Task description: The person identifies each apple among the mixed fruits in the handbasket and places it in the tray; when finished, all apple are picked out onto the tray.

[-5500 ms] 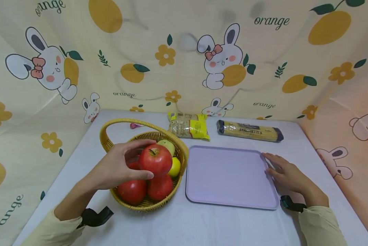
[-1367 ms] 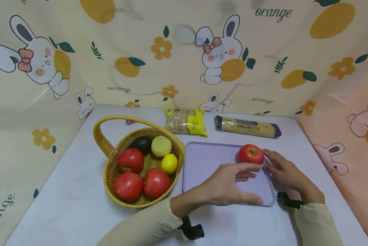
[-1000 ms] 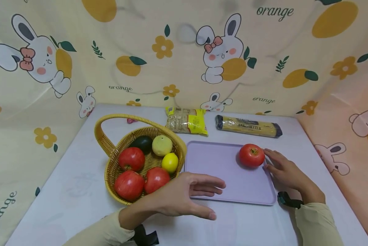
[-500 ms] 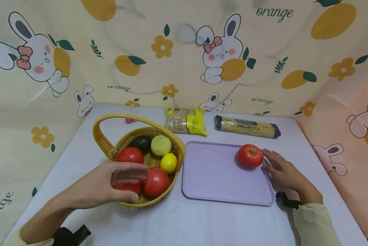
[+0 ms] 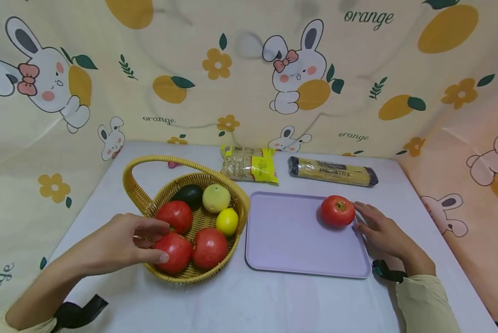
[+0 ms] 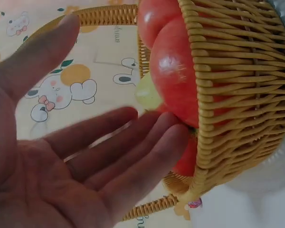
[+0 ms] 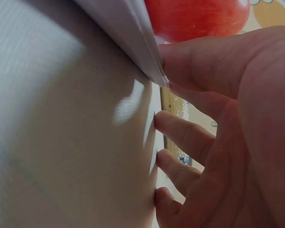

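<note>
In the head view my left hand [image 5: 120, 245] is at the left side of the wicker basket [image 5: 242, 210], its thumb and fingers spread beside a round red fruit [image 5: 175, 253]. The left wrist view shows the fingers extended near the fruit, with nothing gripped. Also in the basket are two more red fruits, a dark green oval one [image 5: 189, 196], a pale green round one [image 5: 216, 198] and a yellow lemon [image 5: 227, 221]. My right hand [image 5: 385, 235] rests against the right edge of the lilac tray [image 5: 299, 236], its thumb touching the rim. A red tomato-like fruit [image 5: 337, 211] sits at the tray's back right.
Behind the tray lie a spaghetti pack [image 5: 333, 172] and a yellow-and-clear bag [image 5: 249, 164]. The basket's tall handle [image 5: 134, 187] arches over its back left. A small pink item [image 5: 174, 164] lies behind it. Patterned cloth [image 5: 240, 69] walls surround the white table [image 5: 274, 305].
My left hand lifted the red fruit from the basket and set it down on the tray. It then came back leftward to the basket. My right hand stayed at the tray's edge.
</note>
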A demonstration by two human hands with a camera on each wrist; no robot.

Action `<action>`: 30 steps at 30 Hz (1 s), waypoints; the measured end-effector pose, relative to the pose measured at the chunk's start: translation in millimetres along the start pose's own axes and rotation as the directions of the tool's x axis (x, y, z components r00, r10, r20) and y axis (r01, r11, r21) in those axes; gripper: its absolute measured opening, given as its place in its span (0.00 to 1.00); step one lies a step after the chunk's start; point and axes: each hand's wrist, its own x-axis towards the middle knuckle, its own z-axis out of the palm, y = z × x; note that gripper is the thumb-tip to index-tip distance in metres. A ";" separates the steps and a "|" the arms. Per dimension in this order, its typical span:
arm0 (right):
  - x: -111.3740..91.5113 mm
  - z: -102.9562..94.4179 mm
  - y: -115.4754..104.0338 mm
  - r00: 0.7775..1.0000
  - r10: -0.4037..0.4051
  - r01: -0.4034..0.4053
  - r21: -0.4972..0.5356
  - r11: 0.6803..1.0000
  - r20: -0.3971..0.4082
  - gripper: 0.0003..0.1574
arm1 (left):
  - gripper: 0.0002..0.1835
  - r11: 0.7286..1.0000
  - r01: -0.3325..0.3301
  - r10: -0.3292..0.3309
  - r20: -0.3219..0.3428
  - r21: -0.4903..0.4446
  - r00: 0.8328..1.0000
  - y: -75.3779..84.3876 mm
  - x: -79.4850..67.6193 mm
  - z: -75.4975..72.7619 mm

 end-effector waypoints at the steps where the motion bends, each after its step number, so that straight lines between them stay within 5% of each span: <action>1: 0.2 0.1 0.3 1.000 0.001 -0.001 -0.003 1.000 0.000 0.52 | 0.37 1.000 0.013 -0.013 -0.003 0.018 1.000 0.4 2.3 1.4; 7: 0.1 0.8 0.9 1.000 -0.007 0.007 -0.014 1.000 -0.007 0.51 | 0.33 0.987 0.092 -0.090 -0.019 0.130 0.996 6.4 16.2 14.2; 17: -0.4 1.2 2.3 1.000 -0.007 0.007 -0.016 1.000 -0.007 0.51 | 0.33 0.948 0.097 -0.069 -0.101 0.302 0.992 20.1 27.3 35.2; 30: -0.3 1.4 2.6 1.000 -0.017 0.017 -0.010 1.000 -0.011 0.51 | 0.31 0.933 0.126 -0.097 -0.101 0.337 0.990 25.2 25.6 46.1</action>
